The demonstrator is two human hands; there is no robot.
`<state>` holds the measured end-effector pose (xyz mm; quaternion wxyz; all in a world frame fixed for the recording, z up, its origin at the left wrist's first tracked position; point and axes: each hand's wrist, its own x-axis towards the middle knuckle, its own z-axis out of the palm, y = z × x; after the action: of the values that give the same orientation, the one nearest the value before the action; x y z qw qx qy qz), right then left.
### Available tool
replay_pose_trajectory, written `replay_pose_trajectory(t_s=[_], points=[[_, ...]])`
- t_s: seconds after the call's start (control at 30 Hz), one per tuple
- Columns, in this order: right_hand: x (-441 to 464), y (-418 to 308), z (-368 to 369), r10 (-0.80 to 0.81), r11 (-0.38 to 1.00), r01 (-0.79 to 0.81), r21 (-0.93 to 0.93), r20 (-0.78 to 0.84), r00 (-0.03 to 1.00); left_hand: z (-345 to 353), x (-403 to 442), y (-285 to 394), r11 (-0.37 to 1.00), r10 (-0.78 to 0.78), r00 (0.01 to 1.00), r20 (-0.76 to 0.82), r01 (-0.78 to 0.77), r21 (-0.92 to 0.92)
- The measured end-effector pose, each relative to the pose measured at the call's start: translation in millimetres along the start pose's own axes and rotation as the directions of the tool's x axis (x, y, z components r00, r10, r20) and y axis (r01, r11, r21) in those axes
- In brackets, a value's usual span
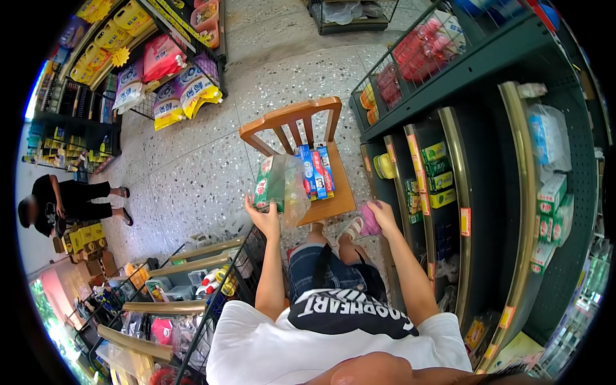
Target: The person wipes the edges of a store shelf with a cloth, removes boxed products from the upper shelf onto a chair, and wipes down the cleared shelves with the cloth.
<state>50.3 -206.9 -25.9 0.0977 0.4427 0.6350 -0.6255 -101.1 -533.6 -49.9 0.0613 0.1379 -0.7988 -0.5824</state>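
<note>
My left hand (264,218) grips a green pack in clear plastic wrap (273,183), holding it over the left side of a wooden chair (340,204). The loose end of its plastic covers part of the seat. On the seat lie several blue, red and white Colgate toothpaste boxes (319,170), side by side. To the right of the chair, my right hand (384,218) is closed on a bunched pink cloth (369,221).
Dark shelves (484,212) with small green and yellow boxes (438,167) stand close on my right. Wire racks (212,289) of goods are at lower left. Detergent bags (183,93) hang over a shelf's edge at upper left. Another person (64,202) stands far left.
</note>
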Motion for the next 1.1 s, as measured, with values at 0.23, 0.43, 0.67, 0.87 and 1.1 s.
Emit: replay_pose_trajectory(t_s=[0.23, 0.43, 0.67, 0.87, 1.1], points=[[-11, 24, -18, 0.094, 0.994, -0.098, -0.040, -0.097, 0.991, 44, 17, -96, 0.989, -0.023, 0.992, -0.127, 0.041, 0.141], [-8, 42, -24, 0.109, 0.963, -0.112, -0.247, -0.026, 0.994, 63, -7, -156, 0.950, -0.306, 0.952, -0.011, 0.305, -0.061], [0, 74, -18, 0.088, 0.905, -0.090, -0.416, -0.025, 0.996, 81, -13, -190, 0.899, -0.152, 0.988, 0.006, 0.136, 0.416], [1, 76, -15, 0.053, 0.903, -0.049, -0.427, -0.002, 0.999, 70, -4, -204, 0.875, -0.167, 0.975, 0.145, 0.079, 0.478], [4, 89, -20, 0.040, 0.896, -0.036, -0.443, 0.000, 0.999, 75, 21, -214, 0.936, -0.352, 0.913, 0.208, 0.336, 0.108]])
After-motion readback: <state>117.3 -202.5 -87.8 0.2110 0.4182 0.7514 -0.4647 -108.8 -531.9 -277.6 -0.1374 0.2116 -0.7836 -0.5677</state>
